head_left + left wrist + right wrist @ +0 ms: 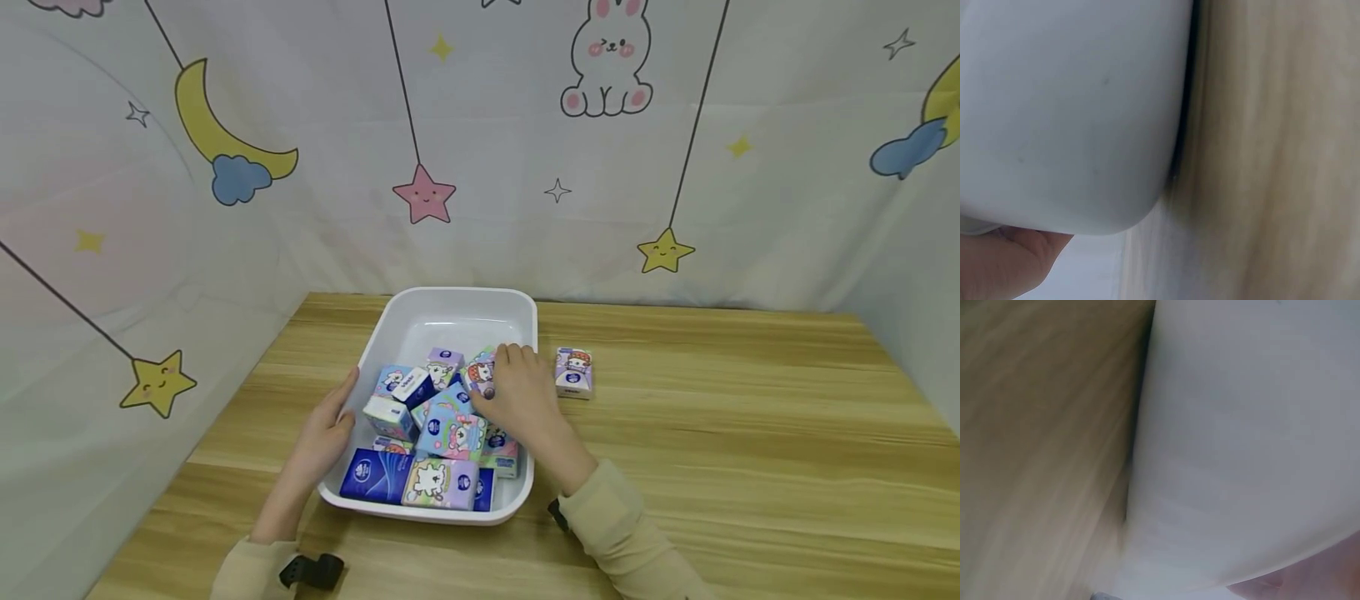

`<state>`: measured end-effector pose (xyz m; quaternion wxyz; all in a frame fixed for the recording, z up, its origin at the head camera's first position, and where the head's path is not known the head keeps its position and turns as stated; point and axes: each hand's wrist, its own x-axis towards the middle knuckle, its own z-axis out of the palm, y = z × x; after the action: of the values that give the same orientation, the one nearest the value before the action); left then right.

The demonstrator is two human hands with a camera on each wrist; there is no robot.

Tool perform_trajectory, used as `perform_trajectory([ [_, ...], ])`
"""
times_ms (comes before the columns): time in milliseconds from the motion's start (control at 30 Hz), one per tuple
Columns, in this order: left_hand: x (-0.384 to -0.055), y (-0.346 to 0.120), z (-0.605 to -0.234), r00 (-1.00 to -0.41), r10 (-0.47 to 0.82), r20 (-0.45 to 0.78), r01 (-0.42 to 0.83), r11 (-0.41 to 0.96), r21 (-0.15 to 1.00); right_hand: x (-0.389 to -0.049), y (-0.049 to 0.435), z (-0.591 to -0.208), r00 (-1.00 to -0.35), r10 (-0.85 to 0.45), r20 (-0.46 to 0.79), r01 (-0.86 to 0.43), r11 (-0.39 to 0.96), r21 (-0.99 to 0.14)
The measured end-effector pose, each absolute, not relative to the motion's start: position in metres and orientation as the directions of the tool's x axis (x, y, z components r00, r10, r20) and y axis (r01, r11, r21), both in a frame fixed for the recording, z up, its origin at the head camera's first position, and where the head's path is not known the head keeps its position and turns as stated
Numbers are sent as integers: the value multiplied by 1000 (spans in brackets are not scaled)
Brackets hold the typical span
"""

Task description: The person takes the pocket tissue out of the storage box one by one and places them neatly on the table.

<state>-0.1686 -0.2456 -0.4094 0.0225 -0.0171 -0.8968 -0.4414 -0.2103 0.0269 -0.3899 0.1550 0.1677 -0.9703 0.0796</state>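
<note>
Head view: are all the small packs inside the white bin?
No, one pack lies on the wooden table, just right of the white bin.

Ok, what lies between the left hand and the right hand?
A jumble of packs in the tray lies between the left hand and the right hand; the head view shows this.

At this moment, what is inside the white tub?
Inside the white tub lies a jumbled pile of small packs, some dark blue, others with cartoon figures. The right hand hides part of the pile, and anything fully underneath cannot be seen.
</note>
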Motion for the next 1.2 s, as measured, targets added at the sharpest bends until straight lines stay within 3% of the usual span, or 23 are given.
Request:
perform_trajectory([
  [667,-169,-245,-409,-999,3,49,41,601,798,-213,22,-388,-915,-334,228,-363,926,-100],
  [1200,-165,-244,-405,-1000,-7,23,15,586,810,-215,17,-389,-938,-278,205,-305,946,-113],
])
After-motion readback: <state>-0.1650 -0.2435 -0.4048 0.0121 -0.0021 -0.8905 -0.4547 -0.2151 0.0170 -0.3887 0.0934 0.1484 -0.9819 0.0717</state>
